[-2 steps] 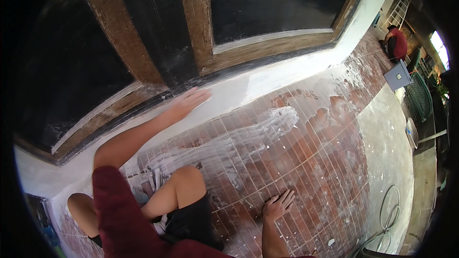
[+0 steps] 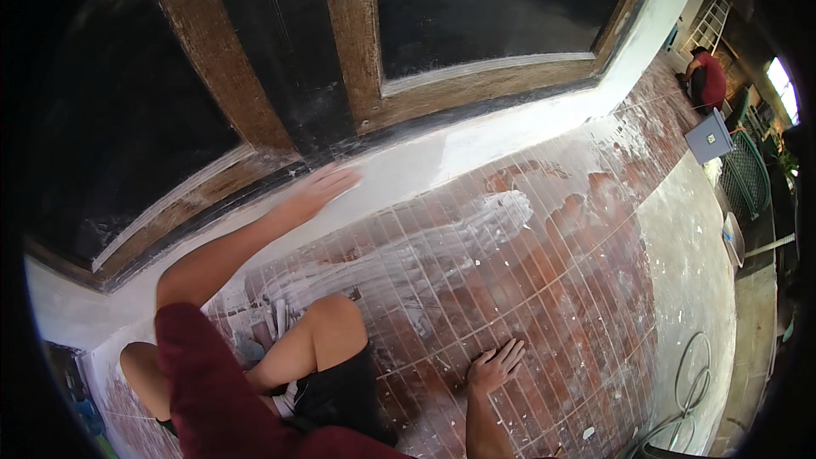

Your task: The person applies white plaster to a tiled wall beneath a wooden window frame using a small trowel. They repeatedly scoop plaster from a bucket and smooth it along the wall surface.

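My left hand (image 2: 327,186) lies with fingers stretched flat against the low white wall (image 2: 408,153) under the window frame, slightly smeared by motion. Whether something thin sits beneath its palm I cannot make out. To the right, my right hand (image 2: 495,366) rests open on the red tiled floor (image 2: 552,289), fingers spread and nothing in it. Just above the left hand runs the worn brown wooden frame (image 2: 348,42) with its dark panes. White dust and smears cover the tiles below the wall.
Slim grey pieces (image 2: 276,316) lie beside my bent knee (image 2: 336,331). A hose (image 2: 699,382) coils at the lower right. Further off are a grey bin (image 2: 708,138), green mesh (image 2: 745,172), a ladder (image 2: 711,24) and a crouching person in a red shirt (image 2: 707,78).
My left hand has slid a little to the left and down along the white wall, its forearm moving with it. My right hand stays in place on the floor.
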Motion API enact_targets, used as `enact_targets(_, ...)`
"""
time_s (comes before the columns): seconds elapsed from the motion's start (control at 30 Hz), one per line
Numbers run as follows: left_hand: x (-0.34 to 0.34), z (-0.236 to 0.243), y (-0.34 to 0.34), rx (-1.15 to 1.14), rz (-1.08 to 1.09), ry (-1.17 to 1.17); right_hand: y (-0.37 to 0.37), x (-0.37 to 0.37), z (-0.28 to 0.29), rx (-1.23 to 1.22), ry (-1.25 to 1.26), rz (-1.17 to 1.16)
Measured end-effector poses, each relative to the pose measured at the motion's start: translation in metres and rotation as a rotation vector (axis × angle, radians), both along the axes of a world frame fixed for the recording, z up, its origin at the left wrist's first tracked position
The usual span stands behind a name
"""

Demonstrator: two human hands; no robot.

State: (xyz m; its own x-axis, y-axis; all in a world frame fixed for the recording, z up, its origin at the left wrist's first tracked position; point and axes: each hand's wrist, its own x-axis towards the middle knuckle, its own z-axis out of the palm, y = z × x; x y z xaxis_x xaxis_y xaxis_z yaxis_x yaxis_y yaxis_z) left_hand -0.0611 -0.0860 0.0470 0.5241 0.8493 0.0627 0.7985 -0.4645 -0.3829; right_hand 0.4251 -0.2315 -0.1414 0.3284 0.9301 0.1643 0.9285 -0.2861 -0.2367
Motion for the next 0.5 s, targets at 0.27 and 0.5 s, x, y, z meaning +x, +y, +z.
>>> enact_targets(0.27, -0.054, 0.019, -0.105, 0.037, 0.082, 0.331, 0.0, 0.001, -0.003, 0.029, -0.016, 0.028)
enact_targets(0.5, 0.04, -0.05, 0.048, 0.121, -0.063, 0.217, 0.001, 0.003, -0.001, -0.024, -0.033, 0.023)
